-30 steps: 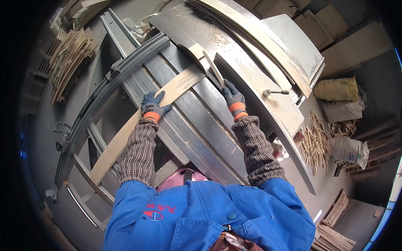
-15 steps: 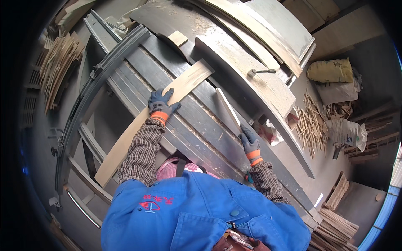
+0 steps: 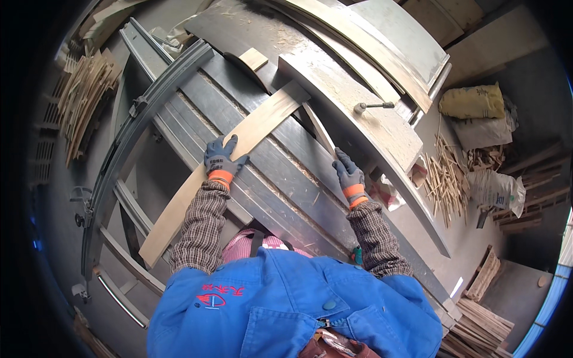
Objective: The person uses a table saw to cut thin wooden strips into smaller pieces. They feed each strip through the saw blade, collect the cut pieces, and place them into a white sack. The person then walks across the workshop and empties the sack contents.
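A long, pale, flat wooden board point(image 3: 265, 119) lies diagonally across the grey metal saw table point(image 3: 286, 194). Its far end is close to the metal fence point(image 3: 340, 119). My left hand point(image 3: 222, 160), in a grey glove with an orange cuff, grips the board about midway, fingers over the top and thumb apart. In a matching glove, my right hand point(image 3: 349, 173) is closed round the near end of a thin wooden stick point(image 3: 320, 131). The stick's far tip is at the board's edge near the fence; whether they touch I cannot tell.
Beyond the board, a small wood piece point(image 3: 253, 58) lies beside a dark curved guard point(image 3: 246, 68). A black-handled lever point(image 3: 376, 106) stands on the dusty surface behind the fence. Thin offcuts point(image 3: 447, 179) are heaped at right; a stack of wooden strips point(image 3: 86, 98) is at left.
My right hand has moved forward and left, bringing the stick's tip to the board. My left hand has slid back along the board, which has shifted slightly right.
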`<state>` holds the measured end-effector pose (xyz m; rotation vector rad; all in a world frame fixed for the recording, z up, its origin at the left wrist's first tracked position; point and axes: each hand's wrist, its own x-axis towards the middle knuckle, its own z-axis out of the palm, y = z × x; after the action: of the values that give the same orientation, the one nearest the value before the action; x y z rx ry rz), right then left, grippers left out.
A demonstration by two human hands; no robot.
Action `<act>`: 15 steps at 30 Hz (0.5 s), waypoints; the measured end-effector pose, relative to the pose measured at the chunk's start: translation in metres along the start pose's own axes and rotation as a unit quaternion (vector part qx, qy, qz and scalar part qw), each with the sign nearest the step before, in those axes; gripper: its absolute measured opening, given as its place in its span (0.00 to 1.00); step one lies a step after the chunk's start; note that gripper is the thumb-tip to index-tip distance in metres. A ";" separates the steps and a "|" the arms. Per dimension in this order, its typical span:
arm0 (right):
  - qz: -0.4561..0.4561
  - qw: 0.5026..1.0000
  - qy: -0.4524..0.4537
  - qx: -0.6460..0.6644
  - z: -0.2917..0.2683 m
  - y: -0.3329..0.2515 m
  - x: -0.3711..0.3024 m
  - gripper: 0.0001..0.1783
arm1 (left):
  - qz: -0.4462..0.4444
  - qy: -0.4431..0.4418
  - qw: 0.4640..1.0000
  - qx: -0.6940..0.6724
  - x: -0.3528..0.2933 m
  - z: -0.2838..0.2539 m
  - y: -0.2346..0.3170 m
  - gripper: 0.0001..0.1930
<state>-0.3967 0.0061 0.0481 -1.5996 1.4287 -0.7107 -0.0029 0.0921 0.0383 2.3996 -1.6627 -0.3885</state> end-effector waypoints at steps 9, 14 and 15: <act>0.028 0.998 -0.027 -0.058 0.008 -0.030 0.024 0.22 | -0.028 0.001 0.999 0.029 0.015 -0.010 -0.001 0.40; -0.021 0.998 -0.002 -0.051 0.021 -0.022 0.033 0.23 | -0.039 -0.008 0.998 0.040 0.021 -0.020 -0.002 0.40; -0.019 0.999 -0.003 -0.051 0.024 -0.025 0.035 0.24 | -0.043 -0.011 0.998 0.040 0.024 -0.021 -0.004 0.40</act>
<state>-0.3576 -0.0235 0.0538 -1.7102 1.4544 -0.6642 0.0152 0.0715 0.0543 2.5399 -1.6184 -0.3701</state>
